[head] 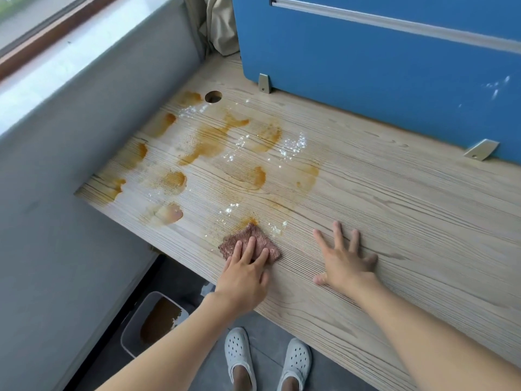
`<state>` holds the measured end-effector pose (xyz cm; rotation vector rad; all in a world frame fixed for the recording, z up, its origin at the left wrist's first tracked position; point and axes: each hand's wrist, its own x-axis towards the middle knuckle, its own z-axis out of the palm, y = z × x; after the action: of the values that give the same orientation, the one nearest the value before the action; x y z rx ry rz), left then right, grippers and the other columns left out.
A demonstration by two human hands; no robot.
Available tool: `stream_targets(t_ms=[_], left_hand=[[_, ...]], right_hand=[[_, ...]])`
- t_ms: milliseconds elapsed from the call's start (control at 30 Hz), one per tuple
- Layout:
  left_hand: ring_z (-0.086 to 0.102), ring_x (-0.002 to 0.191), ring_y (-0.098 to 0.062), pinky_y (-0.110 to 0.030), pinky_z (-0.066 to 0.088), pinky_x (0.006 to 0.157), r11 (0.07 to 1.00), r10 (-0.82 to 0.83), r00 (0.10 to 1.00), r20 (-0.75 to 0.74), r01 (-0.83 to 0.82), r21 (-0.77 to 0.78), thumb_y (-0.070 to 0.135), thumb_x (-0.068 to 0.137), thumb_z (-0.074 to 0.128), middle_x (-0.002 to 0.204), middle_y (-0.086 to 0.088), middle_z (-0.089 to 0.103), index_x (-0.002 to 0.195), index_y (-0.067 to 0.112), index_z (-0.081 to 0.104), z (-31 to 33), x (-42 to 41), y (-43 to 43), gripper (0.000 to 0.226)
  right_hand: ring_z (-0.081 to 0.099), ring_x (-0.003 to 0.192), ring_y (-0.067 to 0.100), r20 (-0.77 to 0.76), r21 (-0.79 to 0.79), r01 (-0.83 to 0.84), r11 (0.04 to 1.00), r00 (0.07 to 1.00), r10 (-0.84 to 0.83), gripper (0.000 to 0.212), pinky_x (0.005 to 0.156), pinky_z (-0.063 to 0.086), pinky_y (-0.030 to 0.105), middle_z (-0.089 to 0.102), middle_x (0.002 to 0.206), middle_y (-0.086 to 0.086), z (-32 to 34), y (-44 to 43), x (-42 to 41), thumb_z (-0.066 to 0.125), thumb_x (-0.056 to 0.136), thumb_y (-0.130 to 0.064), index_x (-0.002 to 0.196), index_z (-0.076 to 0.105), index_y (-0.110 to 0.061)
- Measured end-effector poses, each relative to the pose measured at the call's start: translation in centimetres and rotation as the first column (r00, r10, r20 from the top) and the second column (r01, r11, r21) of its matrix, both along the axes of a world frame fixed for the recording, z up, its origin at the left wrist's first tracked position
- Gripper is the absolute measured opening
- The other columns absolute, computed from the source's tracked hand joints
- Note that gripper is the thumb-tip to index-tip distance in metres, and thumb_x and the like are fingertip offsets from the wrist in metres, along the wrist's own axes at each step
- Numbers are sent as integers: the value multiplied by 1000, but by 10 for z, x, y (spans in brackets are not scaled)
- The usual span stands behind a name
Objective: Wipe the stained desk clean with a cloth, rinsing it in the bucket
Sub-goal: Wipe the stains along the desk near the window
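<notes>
A light wood-grain desk [394, 221] carries several orange-brown stains [208, 142] and white powdery specks across its left half. A folded reddish-brown cloth [255, 238] lies flat near the front edge, just below one stain. My left hand [244, 273] presses on the cloth with straight fingers. My right hand [345, 261] rests flat on the bare desk to the right of the cloth, fingers spread. A grey bucket [132, 323] holding brown water stands on the floor below the desk's left front corner.
A blue partition panel [366, 66] on metal brackets [264, 83] closes off the desk's back edge. A round cable hole [213, 96] sits at the far left. A grey wall and windowsill [56, 80] run along the left. My feet in white clogs [238, 354] stand on the dark floor.
</notes>
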<state>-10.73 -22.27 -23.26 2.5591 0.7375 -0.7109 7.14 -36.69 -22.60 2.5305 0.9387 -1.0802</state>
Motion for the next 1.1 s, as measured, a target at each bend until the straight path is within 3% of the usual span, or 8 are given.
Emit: stream_targets(t_ms=[233,400,567,767,1100], left_hand=[[-27,148,-31,-51,1,124,994,-101,995,-28,102,29,51,100,15,164,-6,-20,160,27,2,-9,-6,-9,65],[-25,148,-31,-50,-2,124,999,33,999,-21,-33,-16,48,104,20,164,-2,-21,160,29,3,0,30,7,62],[-29,146,-33,-52,1,124,998,-61,997,-37,62,30,47,102,20,163,-6,-24,159,28,-3,-4,15,-14,64],[-23,149,-32,-50,2,125,1000,-2,1000,-21,3,13,46,104,23,164,-3,-21,159,31,-1,1,42,6,62],[-22,150,-32,-48,1,125,994,-105,994,-11,105,10,43,105,22,165,-3,-20,159,31,-1,5,60,27,60]], right_hand=[[-23,147,47,-1,-3,-9,1000,1000,9,113,107,19,80,-37,159,6,1,-1,-3,68,87,-54,151,-24,-44],[-25,146,47,-10,-9,-3,1000,1000,3,112,106,17,80,-38,159,7,1,1,-3,68,87,-53,151,-24,-45],[-24,146,48,-8,-1,1,1000,1000,-2,111,106,17,81,-37,159,6,-2,0,-2,69,87,-51,152,-22,-46],[-24,146,48,-12,-9,-2,1000,1000,1,112,106,17,81,-38,159,6,-2,-1,-2,69,88,-50,151,-24,-46],[-23,148,44,11,-57,21,998,1000,-20,115,110,19,76,-40,158,1,0,3,-3,70,86,-52,149,-25,-49]])
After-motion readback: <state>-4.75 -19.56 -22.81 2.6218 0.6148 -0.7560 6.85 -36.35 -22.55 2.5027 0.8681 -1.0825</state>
